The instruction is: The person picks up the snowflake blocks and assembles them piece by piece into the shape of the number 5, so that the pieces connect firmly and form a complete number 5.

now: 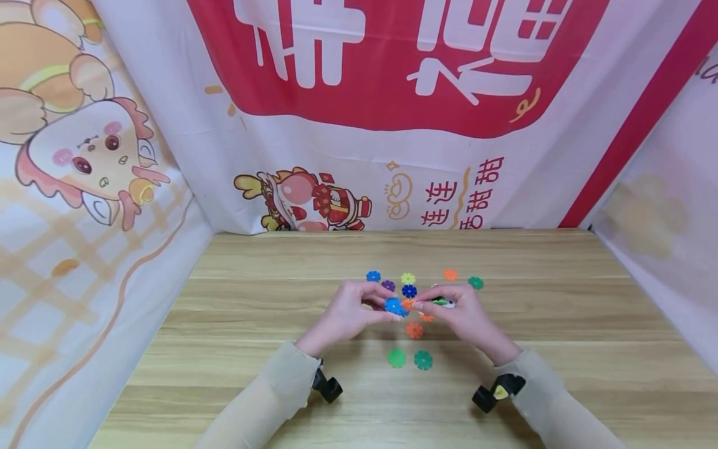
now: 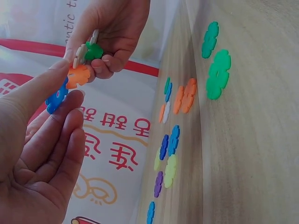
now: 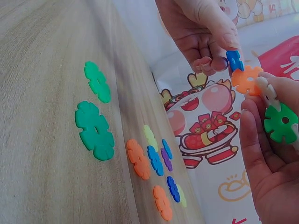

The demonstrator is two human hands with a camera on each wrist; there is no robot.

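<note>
Head: left hand [image 1: 349,310]; blue disc [image 1: 394,306] pinched

Notched plastic discs with a centre hole. The blue disc [image 1: 394,305] is pinched between thumb and fingers of the left hand [image 1: 349,312], raised above the table. The orange disc [image 3: 247,80] meets its edge; whether the slots are engaged cannot be determined. The orange disc adjoins a white disc [image 3: 267,92], set crosswise to it, followed by a green disc [image 3: 279,124] and a second white disc [image 2: 95,36]. The right hand [image 1: 465,315] holds this section. Loose discs lie flat below: two green discs [image 1: 423,360] nearest the wearer; a purple disc [image 1: 388,285] and a dark-blue disc [image 1: 409,290] beyond.
</note>
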